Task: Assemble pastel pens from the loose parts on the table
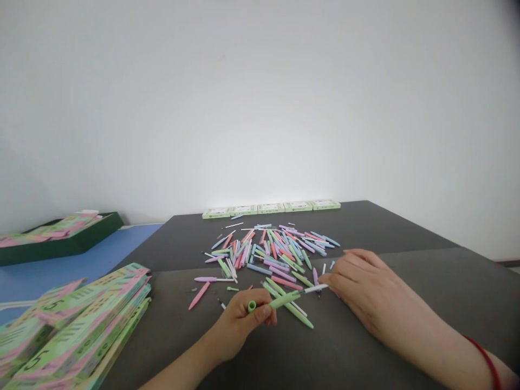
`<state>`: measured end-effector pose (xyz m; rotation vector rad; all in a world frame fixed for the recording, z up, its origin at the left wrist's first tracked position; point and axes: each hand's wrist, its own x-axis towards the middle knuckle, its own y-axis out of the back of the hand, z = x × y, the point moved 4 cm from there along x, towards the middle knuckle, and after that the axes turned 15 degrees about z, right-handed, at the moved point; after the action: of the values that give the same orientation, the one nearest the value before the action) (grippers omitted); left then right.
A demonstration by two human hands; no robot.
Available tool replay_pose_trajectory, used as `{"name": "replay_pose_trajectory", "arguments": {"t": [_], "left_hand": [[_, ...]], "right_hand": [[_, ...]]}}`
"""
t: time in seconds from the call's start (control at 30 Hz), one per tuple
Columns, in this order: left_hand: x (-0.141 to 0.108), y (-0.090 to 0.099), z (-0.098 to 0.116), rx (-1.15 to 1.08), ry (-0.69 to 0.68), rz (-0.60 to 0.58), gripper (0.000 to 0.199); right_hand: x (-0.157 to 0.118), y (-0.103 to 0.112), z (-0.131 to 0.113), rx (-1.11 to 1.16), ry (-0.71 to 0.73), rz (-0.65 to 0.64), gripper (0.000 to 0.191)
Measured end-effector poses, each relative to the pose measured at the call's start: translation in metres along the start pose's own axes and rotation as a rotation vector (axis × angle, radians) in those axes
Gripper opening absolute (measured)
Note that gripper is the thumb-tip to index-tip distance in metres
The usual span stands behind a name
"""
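Observation:
My left hand (247, 319) is closed on a green pen barrel (285, 299), with a short green tube (252, 306) held at the same fingers. From the right, my right hand (357, 281) pinches a white refill (315, 289), whose near end lines up with the barrel's open end. Whether the refill tip is inside the barrel is too small to tell. Just beyond both hands spreads a pile of pink, purple, blue and green pen parts (278, 265) with white refills. A green pen part (300, 315) lies under and beside the held barrel.
Several flat boxes (271, 208) stand in a row at the back of the dark table (162, 319). Stacked green and pink packages (77, 336) fill the near left corner. Farther left, a dark green tray (77, 245) holds more packages on a blue surface (134, 244).

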<state>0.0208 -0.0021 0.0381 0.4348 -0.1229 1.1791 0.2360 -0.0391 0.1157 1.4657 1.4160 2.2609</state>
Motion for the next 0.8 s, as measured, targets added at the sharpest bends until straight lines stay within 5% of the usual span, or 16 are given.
{"name": "replay_pose_trajectory", "arguments": {"t": [0.2, 0.37, 0.8], "left_hand": [[0.010, 0.030, 0.006, 0.056, 0.031, 0.127, 0.038], [0.016, 0.050, 0.013, 0.153, -0.002, 0.151, 0.037], [0.018, 0.066, 0.013, 0.274, -0.093, 0.159, 0.038]], "right_hand": [[0.032, 0.000, 0.005, 0.005, -0.016, 0.052, 0.021], [0.055, -0.020, 0.003, 0.017, -0.031, 0.083, 0.019], [0.043, -0.039, 0.016, 0.099, -0.086, 0.054, 0.023]]}}
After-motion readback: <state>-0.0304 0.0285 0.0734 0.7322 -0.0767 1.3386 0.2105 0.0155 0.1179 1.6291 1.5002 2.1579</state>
